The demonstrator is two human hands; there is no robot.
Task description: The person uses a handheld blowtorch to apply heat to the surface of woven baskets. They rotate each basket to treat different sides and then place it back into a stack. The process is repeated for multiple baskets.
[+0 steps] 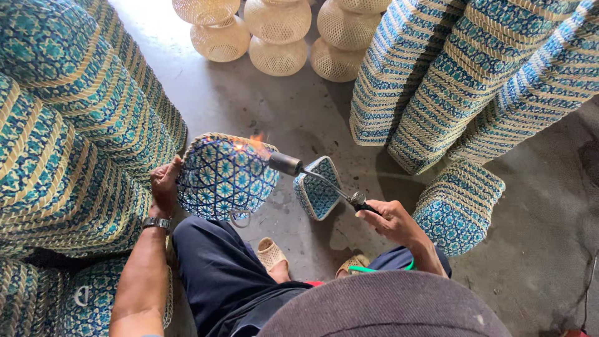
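Observation:
My left hand (165, 186) grips the rim of a blue and white woven basket (221, 181) and holds it on its side, base towards me. My right hand (392, 219) holds the handle of a gas torch (315, 178). The torch's metal nozzle points at the basket's upper edge, where an orange flame (253, 143) licks the weave. A watch sits on my left wrist. A green hose (374, 269) runs by my right forearm.
A small blue woven basket (318, 188) lies on the concrete floor (281, 106) under the torch. Stacks of blue and tan woven baskets rise at left (68, 143) and right (462, 81). Pale natural-fibre baskets (277, 34) stand at the back. My sandalled feet (272, 254) rest below.

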